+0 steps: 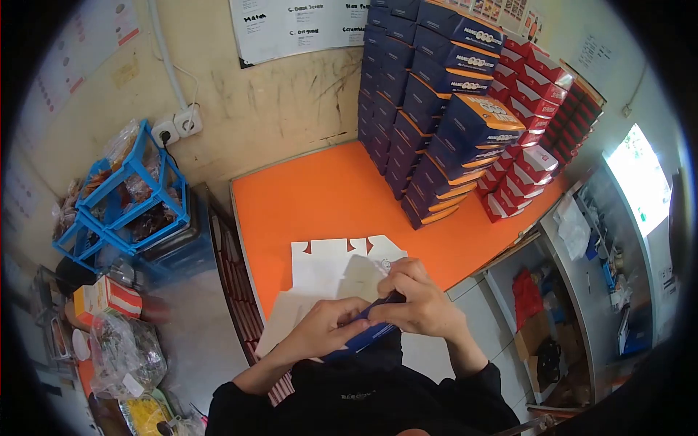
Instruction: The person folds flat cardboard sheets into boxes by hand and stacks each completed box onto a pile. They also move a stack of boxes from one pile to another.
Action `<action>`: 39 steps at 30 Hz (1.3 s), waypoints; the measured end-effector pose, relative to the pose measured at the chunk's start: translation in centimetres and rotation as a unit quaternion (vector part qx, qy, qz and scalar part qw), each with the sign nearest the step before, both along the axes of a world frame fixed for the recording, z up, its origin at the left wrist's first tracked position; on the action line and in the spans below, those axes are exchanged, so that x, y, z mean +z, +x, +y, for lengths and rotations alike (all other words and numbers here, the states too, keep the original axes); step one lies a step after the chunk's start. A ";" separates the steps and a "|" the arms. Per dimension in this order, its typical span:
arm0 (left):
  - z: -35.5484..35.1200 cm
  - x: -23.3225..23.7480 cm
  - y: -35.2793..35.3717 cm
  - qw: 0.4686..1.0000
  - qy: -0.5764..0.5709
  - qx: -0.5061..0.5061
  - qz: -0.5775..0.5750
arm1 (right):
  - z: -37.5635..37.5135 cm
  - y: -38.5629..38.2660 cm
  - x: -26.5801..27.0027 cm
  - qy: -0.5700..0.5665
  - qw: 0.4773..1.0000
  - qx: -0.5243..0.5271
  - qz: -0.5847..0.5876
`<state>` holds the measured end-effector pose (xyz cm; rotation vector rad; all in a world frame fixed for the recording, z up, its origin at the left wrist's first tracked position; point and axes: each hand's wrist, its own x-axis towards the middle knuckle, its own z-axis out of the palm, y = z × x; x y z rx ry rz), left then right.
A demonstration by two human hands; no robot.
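Note:
Both of my hands grip a flat dark blue cardboard box blank (366, 336) close to my chest, at the near edge of the orange table (313, 196). My left hand (327, 327) holds its lower left part with fingers curled over it. My right hand (418, 298) pinches its upper edge from the right. Under my hands lies a stack of flat white box blanks (327, 265) with cut flaps, white side up.
Stacks of folded dark blue and orange boxes (436, 109) and red and white boxes (531, 123) fill the table's far right. A blue wire rack (123, 203) with bagged goods stands at left, by wall sockets (178, 125). Shelves (589, 247) sit at right.

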<state>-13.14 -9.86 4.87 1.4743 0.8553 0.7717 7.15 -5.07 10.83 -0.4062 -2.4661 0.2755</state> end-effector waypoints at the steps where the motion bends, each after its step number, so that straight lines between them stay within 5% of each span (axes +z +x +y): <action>1: -0.1 1.1 0.2 0.999 -0.008 -0.004 -0.036 | 0.2 0.0 0.1 -0.003 1.000 0.006 0.018; 3: -0.4 2.1 0.5 0.997 -0.016 -0.008 -0.069 | -0.2 -0.5 0.3 0.049 0.995 -0.053 0.064; 5: -0.4 2.4 0.8 0.982 0.075 0.171 -0.020 | -0.9 -0.2 -0.6 0.105 0.983 -0.110 0.107; 8: 0.8 0.3 -0.3 0.915 0.033 0.336 -0.221 | -3.5 -0.4 -6.6 -0.183 0.902 -0.190 0.343; 10: 0.8 -0.1 1.6 0.903 0.026 0.357 -0.238 | -4.3 -4.2 -3.2 -0.121 0.949 -0.229 0.177; 14: -0.3 0.8 1.0 0.891 0.098 0.397 -0.199 | -1.0 -1.3 -7.5 -0.379 0.830 -0.319 0.258; 15: -0.4 1.8 0.5 0.898 0.101 0.390 -0.178 | -0.9 -0.4 -6.3 -0.443 0.760 -0.256 0.402; 16: -0.6 1.6 1.0 0.899 0.097 0.389 -0.177 | -1.5 -0.7 -4.9 -0.444 0.757 -0.259 0.403; 18: -0.8 0.8 3.2 0.887 0.050 0.406 -0.214 | -2.6 -2.1 -3.4 -0.317 0.896 -0.205 0.233; 19: 0.1 0.0 3.7 0.872 0.137 0.417 -0.216 | -2.8 -3.3 -3.3 -0.268 0.916 -0.209 0.215; 22: -0.1 1.7 2.1 0.892 0.060 0.398 -0.204 | -2.3 -3.2 -3.0 -0.225 0.896 -0.315 0.220; 26: 0.3 1.5 2.3 0.861 0.101 0.442 -0.229 | -0.9 -1.8 -4.5 -0.290 0.881 -0.271 0.257; 27: 0.4 1.4 2.0 0.863 0.102 0.440 -0.227 | -0.4 -1.1 -3.5 -0.389 0.824 -0.267 0.313; 28: 0.4 1.3 1.7 0.873 0.137 0.429 -0.189 | -0.5 -1.2 -3.3 -0.389 0.824 -0.268 0.314; 30: 0.9 0.4 2.1 0.875 0.168 0.425 -0.157 | -0.8 -1.4 -2.8 -0.320 0.861 -0.259 0.300; 32: 1.8 -1.2 2.6 0.843 0.355 0.399 0.065 | -1.5 -3.4 -2.9 -0.319 0.873 -0.239 0.281; 34: 1.7 -0.9 1.6 0.851 0.331 0.401 0.067 | -1.7 -3.9 -3.8 -0.150 0.955 -0.244 0.080; 36: 0.5 0.4 0.3 0.946 0.083 0.297 0.105 | -2.1 -3.6 -3.9 -0.180 0.959 -0.209 0.060; 37: 0.3 -2.1 1.6 0.922 0.186 0.335 0.050 | -2.3 -3.8 -4.4 -0.255 0.928 -0.236 0.132; 39: 0.1 -3.1 1.8 0.937 0.157 0.313 0.008 | -2.2 -3.6 -5.0 -0.400 0.865 -0.237 0.191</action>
